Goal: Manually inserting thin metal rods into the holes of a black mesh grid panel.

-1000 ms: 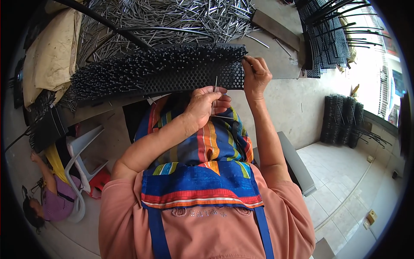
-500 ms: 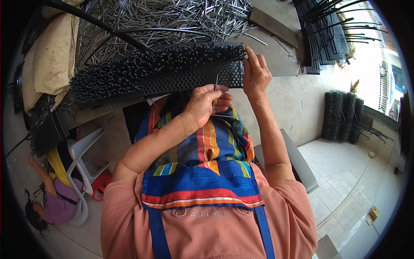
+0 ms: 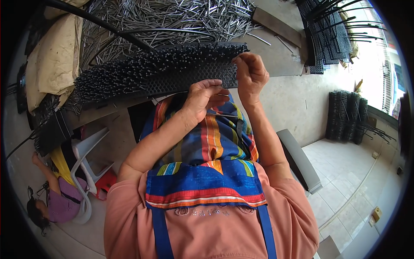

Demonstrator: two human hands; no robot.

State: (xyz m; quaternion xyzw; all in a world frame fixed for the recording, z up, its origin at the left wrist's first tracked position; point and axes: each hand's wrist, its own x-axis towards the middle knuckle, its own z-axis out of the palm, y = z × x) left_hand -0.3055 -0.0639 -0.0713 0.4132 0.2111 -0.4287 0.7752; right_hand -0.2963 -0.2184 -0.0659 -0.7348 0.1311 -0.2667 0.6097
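A long black perforated panel [image 3: 172, 83] lies across the work surface in front of me. Short thin black strips [image 3: 129, 69] stand up densely from its left and far parts; the near strip of holes toward the right is bare. My right hand [image 3: 252, 75] is closed in a pinch over the panel's right end, close to the last upright strips. What its fingertips grip is too small to make out. At the panel's near edge my left hand [image 3: 205, 99] is curled, palm turned inward, thumb against the fingers; its contents are hidden.
Beyond the panel lies a big heap of loose thin dark strips [image 3: 181, 17]. A brown paper sack [image 3: 54, 56] stands at the left, with a thick black rod [image 3: 99, 21] crossing above. Dark mesh panels [image 3: 336, 43] and black bundles [image 3: 345, 114] are at right. Another person [image 3: 64, 203] sits lower left.
My right hand has moved from the panel's right edge to slightly left over its end, fingers now pinched. The thin strip upright in my left hand no longer shows there.
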